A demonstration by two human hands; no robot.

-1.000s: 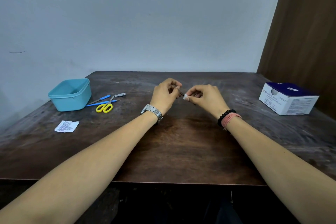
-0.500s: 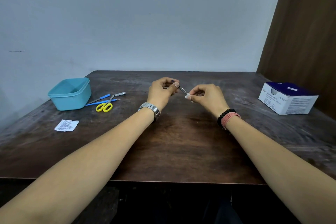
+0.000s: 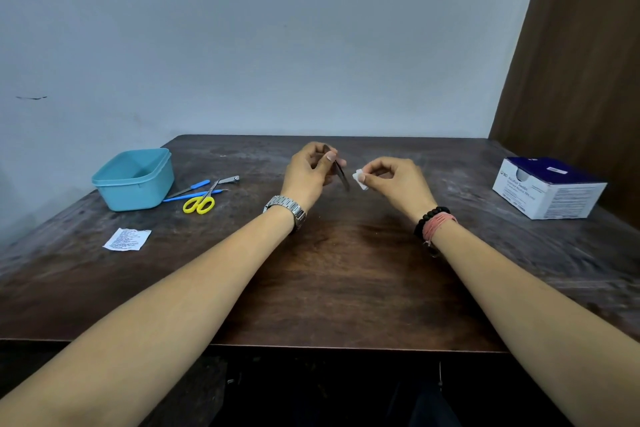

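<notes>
Above the middle of the dark wooden table (image 3: 339,274), my left hand (image 3: 308,175) pinches a thin metal tool, likely tweezers (image 3: 341,174), with its tip pointing down and to the right. My right hand (image 3: 394,184) pinches a small white folded swab (image 3: 360,179) between thumb and forefinger. A small gap separates the swab from the tool's tip. A metal watch sits on my left wrist, and bead and cord bracelets on my right.
At the left stands a teal plastic tub (image 3: 133,180). Beside it lie yellow-handled scissors (image 3: 201,203), blue-handled tools (image 3: 194,188) and a nail clipper (image 3: 228,179). A torn white wrapper (image 3: 126,239) lies nearer. A white and blue swab box (image 3: 547,189) sits far right.
The hands have drawn apart: the swab, which was against the tool's tip, is now clear of it, and the left hand has turned the tool more upright.
</notes>
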